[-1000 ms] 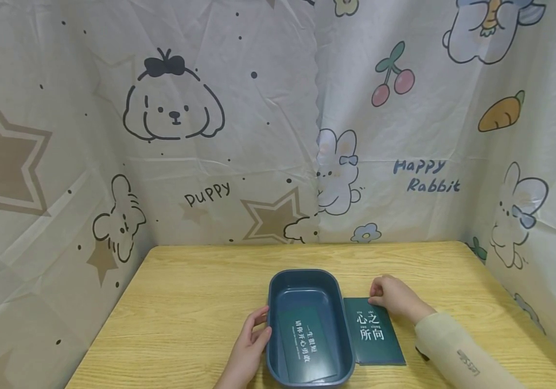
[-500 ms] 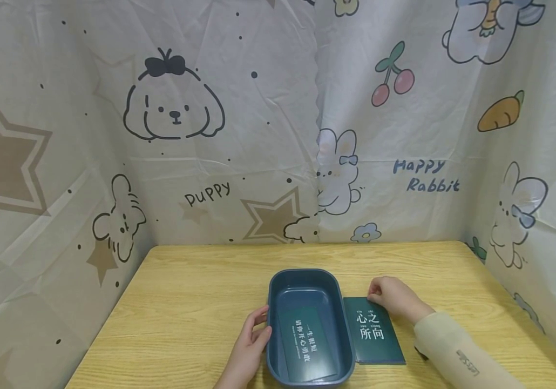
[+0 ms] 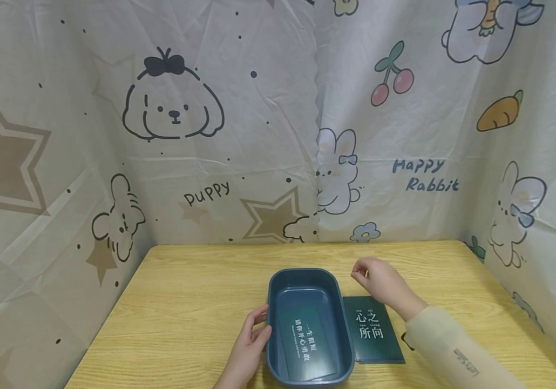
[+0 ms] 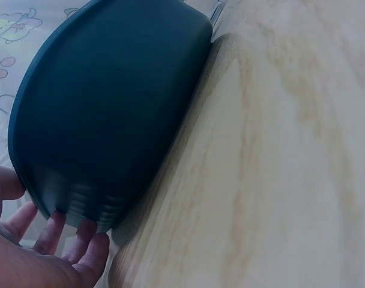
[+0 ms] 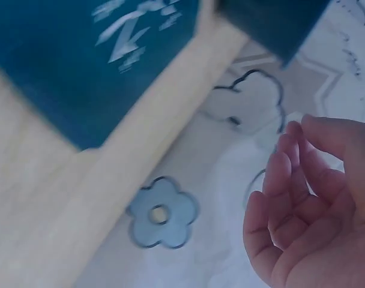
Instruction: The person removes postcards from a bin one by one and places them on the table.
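A dark blue-green rectangular box [image 3: 309,278] with rounded corners stands on the table, open at the top. My left hand [image 3: 248,346] holds its left side; in the left wrist view, curved fingertips touch the outer wall, thumb by the rim. Inside lies a dark green card [image 3: 309,346] with white Chinese characters. Another dark green card [image 3: 375,332], printed with larger white characters, lies flat against the box's right side. Just beyond that card's far edge hovers my right hand [image 3: 382,281], its fingers loosely curved and thumb near the index fingertip, nothing visible between them.
The pale wooden table [image 3: 200,302] ends at a back edge, where a curtain [image 3: 258,119] printed with cartoon animals surrounds it on three sides. A light sleeve [image 3: 458,346] covers the right forearm, with a dark band at the wrist.
My right hand has left the far edge of the card on the table, moving up and slightly left. The left hand, the box and both cards stay put.
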A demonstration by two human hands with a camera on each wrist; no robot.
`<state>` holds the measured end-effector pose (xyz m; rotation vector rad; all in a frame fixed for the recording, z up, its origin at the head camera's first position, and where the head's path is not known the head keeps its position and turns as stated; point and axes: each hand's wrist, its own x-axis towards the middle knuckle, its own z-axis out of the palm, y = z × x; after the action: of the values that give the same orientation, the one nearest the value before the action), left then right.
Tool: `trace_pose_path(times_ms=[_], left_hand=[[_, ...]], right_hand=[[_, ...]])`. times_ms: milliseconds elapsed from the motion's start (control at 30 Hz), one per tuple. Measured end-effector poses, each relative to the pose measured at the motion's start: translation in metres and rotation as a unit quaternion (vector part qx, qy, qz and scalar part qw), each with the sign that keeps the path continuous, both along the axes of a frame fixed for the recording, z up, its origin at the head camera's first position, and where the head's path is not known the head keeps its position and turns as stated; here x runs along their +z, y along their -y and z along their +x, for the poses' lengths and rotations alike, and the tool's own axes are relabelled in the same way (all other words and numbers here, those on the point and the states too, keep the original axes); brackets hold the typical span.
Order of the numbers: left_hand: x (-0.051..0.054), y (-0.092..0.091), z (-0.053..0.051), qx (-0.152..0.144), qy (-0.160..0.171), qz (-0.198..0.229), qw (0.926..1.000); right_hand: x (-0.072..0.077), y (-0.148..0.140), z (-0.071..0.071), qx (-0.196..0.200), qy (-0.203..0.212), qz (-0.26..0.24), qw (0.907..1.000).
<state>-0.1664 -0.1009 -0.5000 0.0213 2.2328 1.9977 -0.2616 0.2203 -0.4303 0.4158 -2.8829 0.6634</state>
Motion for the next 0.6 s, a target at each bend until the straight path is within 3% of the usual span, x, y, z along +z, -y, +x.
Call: trace_pose_path(times_ms=[133, 400, 600], left_hand=[[0.001, 0.0, 0.0, 0.0, 0.0, -0.001, 1.0], [0.002, 0.0, 0.001, -0.004, -0.003, 0.001, 1.0], [0.002, 0.001, 0.001, -0.004, -0.004, -0.001, 1.0]], right_hand=[[0.009, 0.018, 0.007, 0.02, -0.017, -0.01, 0.9996], [0.011, 0.053, 0.016, 0.052, -0.01, -0.008, 0.9986], [0.006, 0.072, 0.023, 0.119, -0.002, 0.024, 0.9926]])
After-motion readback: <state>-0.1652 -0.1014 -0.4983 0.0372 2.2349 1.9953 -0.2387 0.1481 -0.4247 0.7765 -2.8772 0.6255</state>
